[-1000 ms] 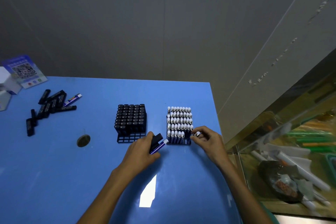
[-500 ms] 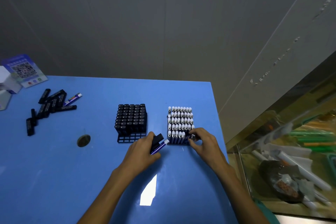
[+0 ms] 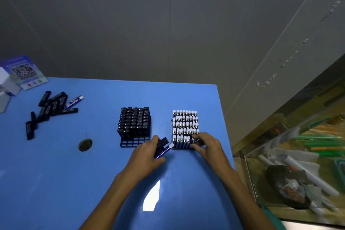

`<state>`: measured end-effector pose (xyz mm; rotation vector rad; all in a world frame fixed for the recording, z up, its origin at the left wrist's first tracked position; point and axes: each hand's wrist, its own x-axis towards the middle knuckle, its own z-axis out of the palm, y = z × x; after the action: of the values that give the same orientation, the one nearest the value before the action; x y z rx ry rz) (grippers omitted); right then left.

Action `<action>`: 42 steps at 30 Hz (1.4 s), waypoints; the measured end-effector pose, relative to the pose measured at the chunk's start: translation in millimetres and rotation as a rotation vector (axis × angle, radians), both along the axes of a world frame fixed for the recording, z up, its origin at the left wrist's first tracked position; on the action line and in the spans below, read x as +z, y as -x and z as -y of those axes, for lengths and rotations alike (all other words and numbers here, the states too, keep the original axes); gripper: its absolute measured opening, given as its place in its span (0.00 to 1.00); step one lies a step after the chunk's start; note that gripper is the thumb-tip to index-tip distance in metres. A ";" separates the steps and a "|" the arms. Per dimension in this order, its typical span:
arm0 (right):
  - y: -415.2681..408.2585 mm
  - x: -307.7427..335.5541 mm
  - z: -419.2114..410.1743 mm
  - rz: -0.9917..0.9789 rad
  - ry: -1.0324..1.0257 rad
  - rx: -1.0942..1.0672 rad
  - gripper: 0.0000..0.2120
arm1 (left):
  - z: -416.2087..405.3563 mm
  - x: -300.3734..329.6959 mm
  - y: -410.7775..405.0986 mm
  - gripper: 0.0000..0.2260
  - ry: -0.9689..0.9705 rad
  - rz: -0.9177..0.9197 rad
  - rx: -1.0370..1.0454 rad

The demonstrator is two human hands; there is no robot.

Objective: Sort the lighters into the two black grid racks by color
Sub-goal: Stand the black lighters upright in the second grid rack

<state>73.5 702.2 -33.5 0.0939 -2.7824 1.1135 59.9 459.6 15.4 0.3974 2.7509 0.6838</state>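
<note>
Lighters fill both your hands: your left hand (image 3: 147, 153) grips a black lighter (image 3: 161, 145) and a blue lighter (image 3: 164, 151), while your right hand (image 3: 209, 145) pinches a white-capped lighter (image 3: 194, 141) at the near right corner of the right rack (image 3: 183, 130). Left of that rack stands the black-filled rack (image 3: 134, 127); loose lighters (image 3: 50, 110) lie far left of it.

Dim light, white glare on table (image 3: 56, 183), warped edges.

Blue table (image 3: 56, 183), 2 black racks (image 3: 133, 143), black lighters (image 3: 134, 119), white-capped blue lighters (image 3: 184, 123).
</note>
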 end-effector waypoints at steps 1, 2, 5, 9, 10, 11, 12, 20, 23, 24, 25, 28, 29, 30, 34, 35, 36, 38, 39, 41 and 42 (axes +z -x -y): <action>0.5 -0.6 0.4 0.000 -0.020 -0.002 0.11 | -0.3 -0.2 0.0 0.12 0.001 0.001 -0.003; 0.4 -1.5 0.8 0.000 -0.041 -0.012 0.11 | -0.9 -0.4 -0.1 0.12 0.000 0.002 -0.006; -1.3 -3.3 3.2 -0.022 -0.087 -0.044 0.11 | -1.9 -0.4 -0.1 0.13 0.003 -0.004 -0.011; -5.3 1.1 3.5 -0.035 -0.142 -0.046 0.13 | -2.2 0.3 -0.3 0.13 -0.002 -0.011 -0.016; -6.0 3.3 2.7 -0.045 -0.159 -0.045 0.13 | -2.1 0.4 -0.3 0.12 -0.006 -0.010 -0.016; -6.3 5.5 1.9 -0.057 -0.174 -0.048 0.13 | -2.1 0.3 -0.3 0.12 -0.011 -0.009 -0.015; -6.7 8.4 1.3 -0.068 -0.178 -0.056 0.13 | -2.2 0.4 -0.1 0.12 -0.015 -0.009 -0.014; -11.4 31.9 3.3 0.029 -0.052 -0.012 0.12 | -8.4 4.0 1.2 0.13 -0.001 -0.034 -0.033; -14.0 41.6 11.3 0.066 0.082 0.037 0.11 | -13.8 5.6 0.5 0.13 -0.014 -0.046 -0.044; -15.2 44.9 15.4 0.086 0.143 0.056 0.10 | -15.6 5.8 0.3 0.13 -0.024 -0.049 -0.049; -16.1 47.4 19.6 0.112 0.210 0.076 0.10 | -17.2 5.6 0.2 0.13 -0.033 -0.052 -0.054; -18.2 51.1 30.5 0.227 0.387 0.112 0.09 | -22.1 5.3 -0.3 0.14 -0.039 -0.057 -0.070; -18.4 50.4 32.9 0.257 0.428 0.099 0.09 | -23.5 5.3 -0.2 0.14 -0.035 -0.060 -0.071; -18.3 50.1 34.6 0.282 0.467 0.077 0.09 | -24.5 5.5 -0.2 0.14 -0.033 -0.065 -0.070; -16.3 48.1 36.9 0.375 0.640 0.039 0.08 | -25.3 5.3 -0.4 0.14 -0.047 -0.077 -0.064; -16.1 48.0 37.7 0.396 0.675 0.037 0.07 | -25.5 4.9 -0.6 0.14 -0.052 -0.077 -0.065; -15.7 48.5 38.6 0.413 0.704 0.033 0.06 | -25.7 4.5 -0.7 0.14 -0.059 -0.077 -0.067; -15.7 48.1 39.9 0.443 0.753 0.021 0.04 | -26.2 2.5 -1.1 0.14 -0.078 -0.070 -0.070; -15.8 47.7 40.3 0.453 0.769 0.013 0.04 | -26.2 1.3 -1.0 0.14 -0.087 -0.064 -0.073; -16.8 47.5 39.3 0.467 0.786 0.004 0.05 | -25.3 -0.8 -1.0 0.14 -0.099 -0.050 -0.077; -17.6 47.3 38.2 0.471 0.789 0.003 0.05 | -24.8 -1.5 -1.2 0.15 -0.106 -0.045 -0.077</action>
<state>91.1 664.0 13.9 -0.2830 -2.4276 2.3816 61.0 484.5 13.9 0.5453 2.7320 0.8128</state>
